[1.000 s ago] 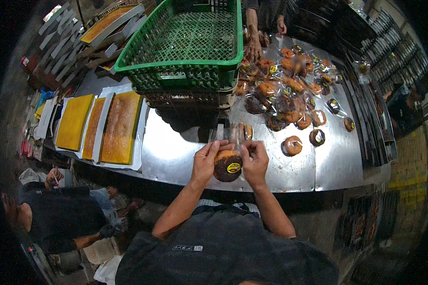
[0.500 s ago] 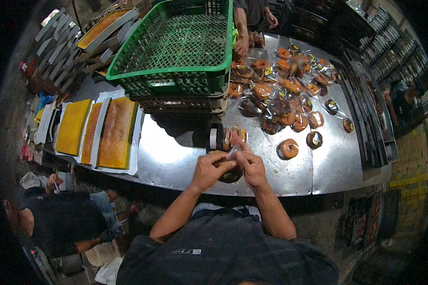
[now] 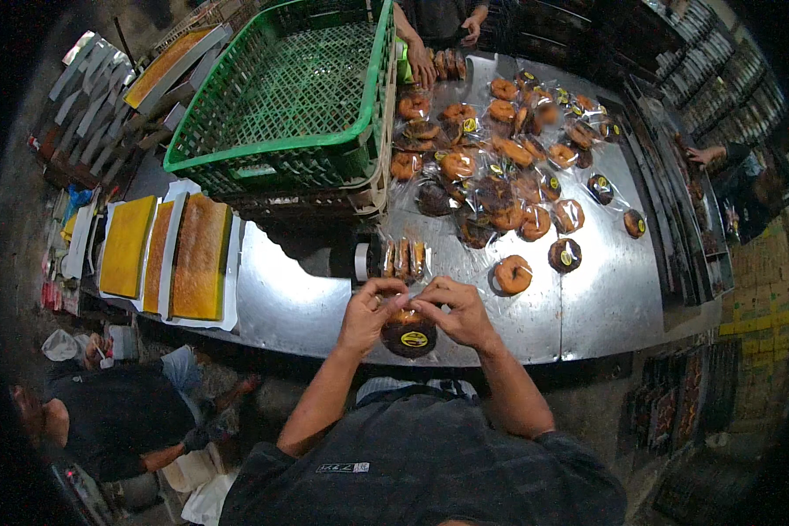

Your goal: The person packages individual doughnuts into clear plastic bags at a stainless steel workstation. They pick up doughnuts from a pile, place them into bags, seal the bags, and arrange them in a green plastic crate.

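A dark brown ring-shaped cake (image 3: 409,342) in a clear plastic bag, with a round yellow label facing up, rests at the table's near edge. Just above it, the gathered neck of the bag is pinched by my left hand (image 3: 368,317), fingers closed. From the other side my right hand (image 3: 461,317) grips the same bag neck, its fingertips almost meeting the left ones. Beyond my hands stand a few wrapped cakes on edge (image 3: 404,258), in a short row. Beside them is a black holder with a white roll (image 3: 361,261).
Many bagged ring cakes (image 3: 510,215) cover the metal table (image 3: 535,329) ahead and right. A green crate (image 3: 280,153) tops a stack at left, beyond yellow sheet cakes (image 3: 203,259). A co-worker's hand (image 3: 421,63) is at the far side; another person (image 3: 118,416) is at lower left.
My hands have come slightly nearer and drawn apart a little at the bag neck, uncovering the cake's yellow label. The view has shifted, and a person's arm now reaches in at far right.
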`<action>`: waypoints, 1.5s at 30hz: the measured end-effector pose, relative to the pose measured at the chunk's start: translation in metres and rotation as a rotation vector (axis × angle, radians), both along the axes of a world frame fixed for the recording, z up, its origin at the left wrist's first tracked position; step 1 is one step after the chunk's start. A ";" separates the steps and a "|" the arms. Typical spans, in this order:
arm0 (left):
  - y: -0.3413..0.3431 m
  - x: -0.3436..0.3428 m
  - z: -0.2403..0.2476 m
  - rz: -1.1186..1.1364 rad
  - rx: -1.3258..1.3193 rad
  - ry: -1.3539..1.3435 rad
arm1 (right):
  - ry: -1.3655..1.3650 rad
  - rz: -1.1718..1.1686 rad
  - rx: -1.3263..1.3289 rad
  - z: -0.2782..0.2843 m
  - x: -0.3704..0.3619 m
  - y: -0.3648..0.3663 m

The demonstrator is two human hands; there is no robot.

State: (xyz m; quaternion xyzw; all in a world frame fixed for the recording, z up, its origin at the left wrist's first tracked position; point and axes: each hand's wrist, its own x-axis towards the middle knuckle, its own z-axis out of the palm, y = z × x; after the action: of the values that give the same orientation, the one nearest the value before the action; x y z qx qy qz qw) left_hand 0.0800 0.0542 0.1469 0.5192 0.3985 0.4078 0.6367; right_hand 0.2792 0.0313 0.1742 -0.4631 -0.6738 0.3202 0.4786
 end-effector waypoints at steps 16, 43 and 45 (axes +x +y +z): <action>-0.062 -0.048 -0.022 0.327 -0.462 -0.479 | 0.548 -0.023 -0.631 -0.075 -0.123 -0.051; -0.016 -0.089 -0.014 -0.167 -0.274 -0.080 | -0.084 0.219 -0.620 0.007 -0.092 0.007; -0.013 -0.082 -0.013 -0.308 -0.369 -0.104 | -0.221 0.145 -0.620 -0.006 -0.078 0.008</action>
State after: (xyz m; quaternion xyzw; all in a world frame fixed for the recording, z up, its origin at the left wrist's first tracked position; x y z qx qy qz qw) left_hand -0.0018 0.0413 0.1341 0.4272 0.3491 0.2525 0.7949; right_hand 0.2014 0.0394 0.1685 -0.5692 -0.6235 0.4910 0.2151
